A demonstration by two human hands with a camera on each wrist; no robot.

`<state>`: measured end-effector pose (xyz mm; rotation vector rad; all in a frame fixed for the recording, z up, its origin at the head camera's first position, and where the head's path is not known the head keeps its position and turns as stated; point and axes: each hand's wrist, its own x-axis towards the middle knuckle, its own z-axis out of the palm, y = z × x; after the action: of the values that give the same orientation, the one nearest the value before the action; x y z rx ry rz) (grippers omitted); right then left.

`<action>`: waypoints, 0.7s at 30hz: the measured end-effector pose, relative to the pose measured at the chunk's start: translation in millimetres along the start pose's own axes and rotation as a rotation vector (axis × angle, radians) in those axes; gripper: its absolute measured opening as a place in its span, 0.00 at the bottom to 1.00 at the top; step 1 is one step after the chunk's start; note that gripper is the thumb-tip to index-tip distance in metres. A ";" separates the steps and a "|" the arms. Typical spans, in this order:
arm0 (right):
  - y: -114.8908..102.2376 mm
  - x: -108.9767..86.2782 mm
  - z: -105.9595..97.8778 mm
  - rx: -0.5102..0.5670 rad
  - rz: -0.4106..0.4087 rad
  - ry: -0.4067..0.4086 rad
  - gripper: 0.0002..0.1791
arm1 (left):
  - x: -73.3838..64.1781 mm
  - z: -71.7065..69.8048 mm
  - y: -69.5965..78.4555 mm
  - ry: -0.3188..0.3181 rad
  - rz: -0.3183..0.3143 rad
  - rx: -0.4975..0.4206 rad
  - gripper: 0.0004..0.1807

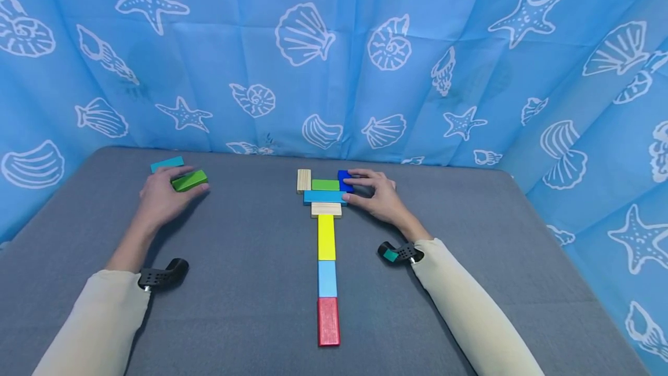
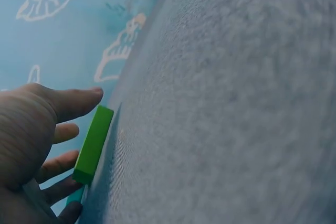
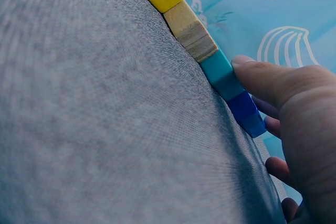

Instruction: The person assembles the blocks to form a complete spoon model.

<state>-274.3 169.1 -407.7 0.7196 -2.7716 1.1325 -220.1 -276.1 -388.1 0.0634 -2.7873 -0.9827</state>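
Observation:
On the left of the table, my left hand [image 1: 166, 191] is spread around a green block [image 1: 190, 181]. The left wrist view shows the thumb held straight just above one end of this block [image 2: 94, 144], with the fingers behind it. A teal block [image 1: 167, 163] lies just beyond that hand. My right hand [image 1: 380, 195] is at the top of a block figure. Its fingertips touch a dark blue block [image 1: 342, 179], and its thumb rests at the right end of a blue block [image 1: 323, 196]. The fingers partly cover the dark blue block [image 3: 244, 109].
Above the blue block stand a plain wood block [image 1: 304, 181] and a green block [image 1: 326, 185]. Below it come another wood block [image 1: 326, 209], then yellow [image 1: 326, 237], light blue [image 1: 327, 278] and red [image 1: 329, 321] blocks in a line. A patterned curtain [image 1: 219, 45] hangs behind the grey table.

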 end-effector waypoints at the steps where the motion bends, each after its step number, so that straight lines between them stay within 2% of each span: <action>1: 0.1 0.1 -0.1 0.000 0.001 -0.001 0.25 | -0.2 0.0 -1.7 0.006 0.003 -0.003 0.36; 6: -0.9 -0.4 -1.1 -0.001 0.005 -0.007 0.25 | -0.8 2.3 -7.4 0.050 0.004 -0.014 0.30; 12: -1.2 0.3 -1.6 -0.004 0.009 -0.008 0.25 | -1.4 4.1 -9.1 0.077 -0.015 -0.008 0.29; 21: -0.1 -0.3 -1.4 -0.006 0.001 -0.006 0.25 | -1.9 6.7 -9.6 0.083 -0.020 0.000 0.26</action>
<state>-274.2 170.2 -406.8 0.7223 -2.7788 1.1237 -219.7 -279.3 -399.6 0.1298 -2.7170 -0.9617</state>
